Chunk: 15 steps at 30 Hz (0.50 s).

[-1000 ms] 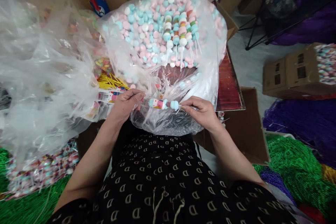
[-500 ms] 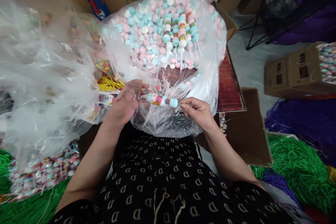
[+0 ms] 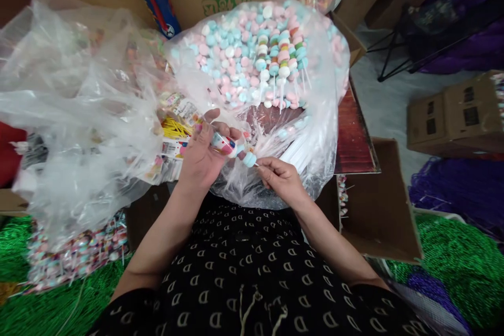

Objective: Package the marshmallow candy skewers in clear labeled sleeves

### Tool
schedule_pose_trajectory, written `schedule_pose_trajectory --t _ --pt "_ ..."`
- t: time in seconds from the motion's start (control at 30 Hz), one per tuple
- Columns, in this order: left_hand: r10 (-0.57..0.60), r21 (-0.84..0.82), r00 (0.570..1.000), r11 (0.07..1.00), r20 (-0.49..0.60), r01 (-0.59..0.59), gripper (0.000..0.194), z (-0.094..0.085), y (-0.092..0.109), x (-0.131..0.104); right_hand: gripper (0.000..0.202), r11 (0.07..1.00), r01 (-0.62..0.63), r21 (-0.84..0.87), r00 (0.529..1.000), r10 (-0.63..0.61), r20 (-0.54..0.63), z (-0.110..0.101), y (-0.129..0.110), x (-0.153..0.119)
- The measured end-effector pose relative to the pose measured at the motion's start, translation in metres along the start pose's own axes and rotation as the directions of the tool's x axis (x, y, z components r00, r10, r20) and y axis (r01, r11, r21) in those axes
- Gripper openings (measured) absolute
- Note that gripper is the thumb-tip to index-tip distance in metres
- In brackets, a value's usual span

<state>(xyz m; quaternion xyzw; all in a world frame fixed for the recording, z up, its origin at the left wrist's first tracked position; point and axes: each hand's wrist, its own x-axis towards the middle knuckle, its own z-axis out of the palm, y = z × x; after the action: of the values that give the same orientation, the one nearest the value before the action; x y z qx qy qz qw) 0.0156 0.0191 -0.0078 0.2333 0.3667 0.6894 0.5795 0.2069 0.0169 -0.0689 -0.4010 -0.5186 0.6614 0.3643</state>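
A candy skewer [image 3: 248,159] in a printed clear wrapper [image 3: 223,145] lies between my two hands. My left hand [image 3: 205,155] is curled round the wrapped end, palm up. The fingertips of my right hand [image 3: 279,176] pinch the stick at the other end, beside blue candies. Above them, several finished skewers [image 3: 283,55] rest on loose pink, blue and white candies [image 3: 226,44] in a large clear bag [image 3: 333,110]. Yellow twist ties [image 3: 175,128] and printed wrappers [image 3: 173,148] are just left of my left hand.
The red-brown table edge [image 3: 356,134] shows at right, above an open carton [image 3: 378,205]. Clear plastic bags [image 3: 90,110] spread over the left side. Green tinsel [image 3: 459,257], purple tinsel [image 3: 457,184] and a box [image 3: 452,121] stand at right. Packed skewers [image 3: 79,252] lie lower left.
The skewer has gone further into the wrapper and tilts down to the right. My left hand has closed round it, and my right hand has moved nearer to my left. The view has shifted slightly.
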Motion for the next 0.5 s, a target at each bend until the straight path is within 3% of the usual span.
schedule_pose_trajectory --t 0.23,0.5 --pt "-0.05 -0.06 0.995 0.997 -0.085 0.045 0.03 0.008 -0.017 -0.001 0.049 0.997 0.054 -0.052 0.995 -0.058 -0.085 0.015 0.007 -0.001" --pt "-0.03 -0.079 0.998 0.997 -0.063 0.025 0.025 0.007 -0.027 -0.004 0.05 0.998 0.049 0.035 0.999 -0.049 -0.013 0.032 0.009 0.004"
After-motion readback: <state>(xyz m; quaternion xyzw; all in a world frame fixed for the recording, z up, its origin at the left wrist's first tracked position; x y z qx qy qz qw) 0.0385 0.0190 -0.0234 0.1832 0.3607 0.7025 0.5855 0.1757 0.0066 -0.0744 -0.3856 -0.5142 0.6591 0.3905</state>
